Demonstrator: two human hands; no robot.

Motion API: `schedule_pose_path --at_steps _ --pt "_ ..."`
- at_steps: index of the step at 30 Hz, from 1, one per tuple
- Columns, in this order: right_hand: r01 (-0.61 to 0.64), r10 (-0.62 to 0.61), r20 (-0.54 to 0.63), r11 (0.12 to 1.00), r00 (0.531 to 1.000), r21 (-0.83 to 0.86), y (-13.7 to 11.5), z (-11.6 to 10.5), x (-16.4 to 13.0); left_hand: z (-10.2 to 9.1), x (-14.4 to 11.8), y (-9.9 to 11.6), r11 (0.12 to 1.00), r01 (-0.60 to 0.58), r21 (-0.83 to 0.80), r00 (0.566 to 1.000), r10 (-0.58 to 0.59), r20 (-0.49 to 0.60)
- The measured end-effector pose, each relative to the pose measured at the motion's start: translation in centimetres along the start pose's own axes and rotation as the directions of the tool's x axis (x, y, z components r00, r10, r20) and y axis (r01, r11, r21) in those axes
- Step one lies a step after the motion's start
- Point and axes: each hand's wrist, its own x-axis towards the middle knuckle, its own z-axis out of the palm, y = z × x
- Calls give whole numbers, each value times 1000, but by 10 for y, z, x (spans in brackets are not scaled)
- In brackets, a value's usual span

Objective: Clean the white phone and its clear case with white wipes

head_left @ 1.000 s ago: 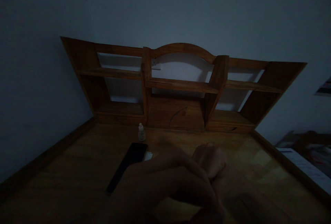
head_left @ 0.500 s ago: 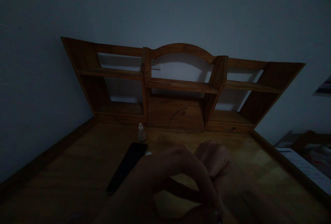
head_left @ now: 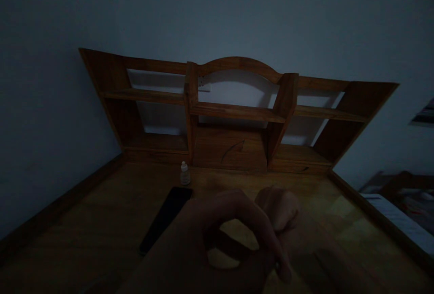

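My left hand (head_left: 217, 235) reaches in from the bottom, its thumb and index finger bent into a ring and closed at the tips. Those tips lie at my right wrist. Whether something small is pinched there is too dark to see. Just beyond, my right hand (head_left: 278, 208) is curled into a fist above the desk, and its forearm runs to the lower right. The inside of the fist is hidden. A black smartphone (head_left: 166, 217) lies on the desk left of my left hand, partly covered by it. Behind the phone stands a small dropper bottle (head_left: 185, 175) with a pale cap.
The wooden desk (head_left: 91, 203) has raised edges at both sides. Along its back stands a wooden shelf unit (head_left: 237, 112) with several compartments, against the wall. A wall socket (head_left: 204, 87) shows through it. White paper (head_left: 396, 217) lies beyond the right edge. The light is dim.
My left thumb has come up, and the closed fingertips have shifted slightly at my right wrist. The right fist stays almost in place. The phone and bottle have not moved.
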Motion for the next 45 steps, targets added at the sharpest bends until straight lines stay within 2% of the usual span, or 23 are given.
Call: schedule_pose_path --at_steps 6,12,21,25,30,39,45 --pt "-49 59 -89 993 994 110 3 2 -1 -4 3 -9 999 -16 -42 999 17 27" --pt "-66 85 -107 983 991 173 4 2 0 -10 5 -16 997 -63 -47 990 68 125" --pt "-96 117 -90 973 989 211 0 -2 1 -9 5 -17 997 -78 -26 990 80 112" --pt "-92 115 -91 971 989 222 0 -2 2 -9 4 -23 993 -119 -10 990 119 76" --pt "-84 116 -116 965 986 247 -2 -2 4 -11 3 -30 987 -149 -52 979 154 129" --pt "-115 149 -91 944 985 309 -10 -6 4 -12 5 -21 995 -80 -59 984 89 157" --pt "-164 187 -30 919 982 359 -10 -7 2 -11 4 -25 992 -105 68 992 100 72"
